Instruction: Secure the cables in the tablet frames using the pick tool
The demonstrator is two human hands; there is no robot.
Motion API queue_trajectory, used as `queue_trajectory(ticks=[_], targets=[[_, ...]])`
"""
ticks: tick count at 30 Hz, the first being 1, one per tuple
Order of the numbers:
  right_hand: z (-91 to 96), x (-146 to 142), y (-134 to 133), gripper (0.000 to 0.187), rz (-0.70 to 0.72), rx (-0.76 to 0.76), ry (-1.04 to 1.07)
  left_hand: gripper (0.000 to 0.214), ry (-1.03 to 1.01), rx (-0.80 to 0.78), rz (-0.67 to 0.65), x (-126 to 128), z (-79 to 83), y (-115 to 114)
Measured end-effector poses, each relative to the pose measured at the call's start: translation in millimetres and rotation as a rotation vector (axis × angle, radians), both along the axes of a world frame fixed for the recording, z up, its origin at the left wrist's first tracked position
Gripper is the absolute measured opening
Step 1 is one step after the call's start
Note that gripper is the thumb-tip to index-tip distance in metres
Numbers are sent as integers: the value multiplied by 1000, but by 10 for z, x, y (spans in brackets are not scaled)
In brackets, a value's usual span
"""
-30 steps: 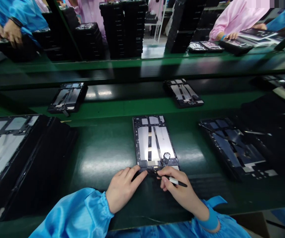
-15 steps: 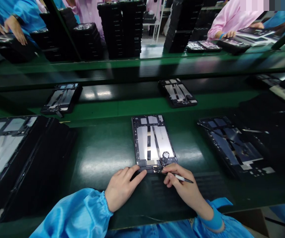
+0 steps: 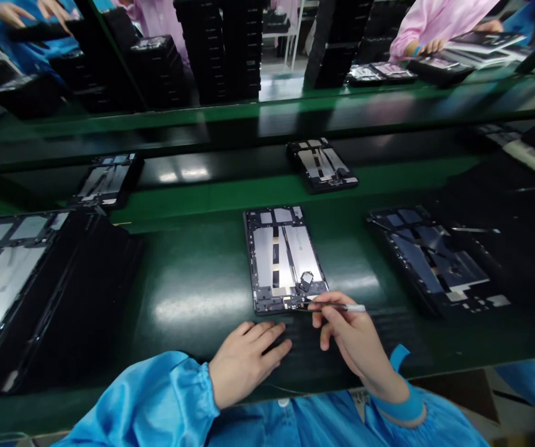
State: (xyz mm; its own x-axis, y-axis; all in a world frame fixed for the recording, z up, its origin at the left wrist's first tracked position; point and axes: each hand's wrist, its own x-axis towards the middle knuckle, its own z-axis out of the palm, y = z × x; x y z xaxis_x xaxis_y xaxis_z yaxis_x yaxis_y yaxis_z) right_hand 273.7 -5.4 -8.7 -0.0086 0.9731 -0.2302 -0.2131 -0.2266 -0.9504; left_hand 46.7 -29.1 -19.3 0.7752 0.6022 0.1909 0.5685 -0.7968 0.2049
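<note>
An opened tablet (image 3: 286, 248) lies face down on the green table, its silver battery area and black ribbon cables showing. A small black part with a pale square (image 3: 306, 280) rests on its lower right. Between the thumb and fingers of my right hand (image 3: 346, 326) is a pair of slim tweezers (image 3: 348, 307), with the tips over the tablet's bottom edge. Whether the tips grip anything is too small to see. My left hand (image 3: 251, 357) lies on the table just below the tablet, fingers stretched out, apart from it and holding nothing.
A stack of opened tablets (image 3: 38, 273) stands at the left. Another opened tablet (image 3: 435, 254) lies at the right, near a thin metal tool (image 3: 475, 230). Two more, one of them a tablet (image 3: 324, 162), sit farther back. Co-workers' hands and tall black stacks (image 3: 220, 56) are beyond.
My left hand has come off the tablet's bottom edge, down onto the table. My right hand has turned the tweezers flatter. At the far left, a co-worker has lifted a dark, flat thing.
</note>
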Motion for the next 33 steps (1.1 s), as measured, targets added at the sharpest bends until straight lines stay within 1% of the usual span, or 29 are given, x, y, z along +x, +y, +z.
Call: queue_trajectory(ticks=[3,6,8,10,13,17,20,26,28,30,32,33], targets=[[-21,46,-2,36,78,1,-50,27,5,-46,-18,-130,59,-11],[-46,61,12,37,252,-14,-171,24,-55,-108,-41,-241,93,-26],[-49,28,37,33,370,-3,-254,22,-110,-107,-29,-252,72,-52],[-32,-25,69,26,458,47,-340,22,-121,-60,25,-227,28,-84],[24,-94,120,17,512,155,-481,27,-71,-4,86,-194,-24,-124],[99,-138,171,13,555,290,-640,27,-72,-19,53,-209,-24,-137],[115,-170,191,13,591,334,-702,26,-89,-22,48,-226,-17,-131],[27,-221,158,14,615,280,-689,26,-94,-44,56,-227,-46,-130],[-3,-187,141,17,587,231,-583,26,-103,-53,60,-225,-45,-138],[11,-129,162,22,523,151,-400,26,-116,-61,67,-228,-28,-134],[79,-71,247,26,441,97,-270,25,-148,-58,61,-236,7,-97],[127,-52,314,27,408,87,-252,25,-173,-47,59,-241,28,-63]])
